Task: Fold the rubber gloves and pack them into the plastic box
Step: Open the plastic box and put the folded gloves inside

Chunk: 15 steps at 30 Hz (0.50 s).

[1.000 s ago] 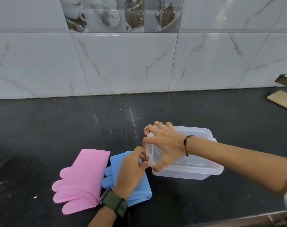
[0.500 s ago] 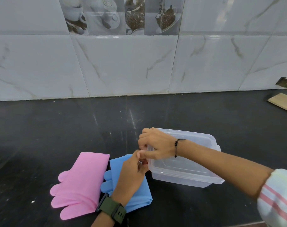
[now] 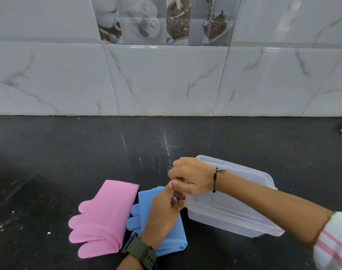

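My right hand (image 3: 191, 179) lies over the near left corner of the clear plastic box (image 3: 234, 207), with the fingers curled down on the edge of its lid (image 3: 244, 172); the lid is on the box. My left hand (image 3: 163, 213) reaches up to the same corner, fingers bent, and its fingertips meet the right thumb there. Something small and red shows between the two hands, but I cannot tell what it is. Under my left hand the folded blue rubber gloves (image 3: 176, 242) lie on the black countertop (image 3: 68, 162), touching the box side. Just beside them, to the left, lie the folded pink rubber gloves (image 3: 104, 217), with the fingers pointing to the left.
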Available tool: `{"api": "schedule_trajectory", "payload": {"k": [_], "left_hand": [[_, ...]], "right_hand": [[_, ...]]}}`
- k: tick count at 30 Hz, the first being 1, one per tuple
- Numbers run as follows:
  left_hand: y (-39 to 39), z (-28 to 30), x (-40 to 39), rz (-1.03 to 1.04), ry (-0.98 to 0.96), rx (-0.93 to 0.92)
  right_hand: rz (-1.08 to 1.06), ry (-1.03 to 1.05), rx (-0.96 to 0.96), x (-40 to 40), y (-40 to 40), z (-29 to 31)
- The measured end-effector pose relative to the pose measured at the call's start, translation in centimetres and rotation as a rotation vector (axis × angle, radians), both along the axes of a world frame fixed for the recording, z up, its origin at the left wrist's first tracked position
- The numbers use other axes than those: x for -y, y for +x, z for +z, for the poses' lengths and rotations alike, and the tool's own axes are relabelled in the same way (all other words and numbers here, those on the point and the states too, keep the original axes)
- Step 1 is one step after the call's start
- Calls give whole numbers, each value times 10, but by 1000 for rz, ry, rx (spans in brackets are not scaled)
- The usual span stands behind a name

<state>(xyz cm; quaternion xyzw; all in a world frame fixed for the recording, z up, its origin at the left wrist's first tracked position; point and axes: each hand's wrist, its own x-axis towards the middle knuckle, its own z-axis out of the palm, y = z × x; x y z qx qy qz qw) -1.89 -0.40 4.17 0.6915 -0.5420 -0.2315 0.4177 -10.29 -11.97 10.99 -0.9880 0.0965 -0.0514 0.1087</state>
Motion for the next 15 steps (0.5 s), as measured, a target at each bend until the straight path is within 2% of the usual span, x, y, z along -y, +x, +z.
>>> {"api": "schedule_trajectory", "payload": {"k": [10, 13, 15], "left_hand": [[0, 6, -5, -37, 29, 9], [2, 7, -7, -35, 48, -2], [2, 7, -10, -27, 55, -17]], "right_hand": [[-17, -151, 30, 25, -47, 40], [-136, -269, 19, 37, -80, 65], [-269, -320, -63, 43, -107, 78]]}}
